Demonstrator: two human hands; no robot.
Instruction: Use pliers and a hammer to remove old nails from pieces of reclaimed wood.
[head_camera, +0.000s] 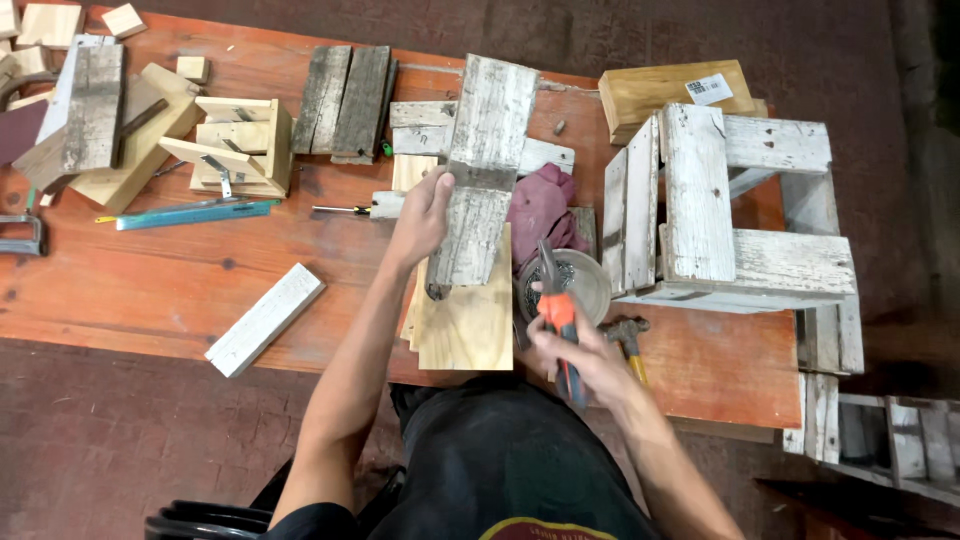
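Workbench (150, 290), round tin (590, 285) of nails, right hand (575, 355) fingers gripping pliers (556, 300), left hand (425, 215) fingers clasping plank (485, 160)

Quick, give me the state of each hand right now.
Left hand: fingers wrapped on the edge of the weathered grey plank, steadying it.
Right hand: closed around the orange-handled pliers, tips over the round tin.

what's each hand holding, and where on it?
Left hand grips the weathered plank at its left edge, near mid-length. Right hand holds the pliers by the orange-and-grey handles.
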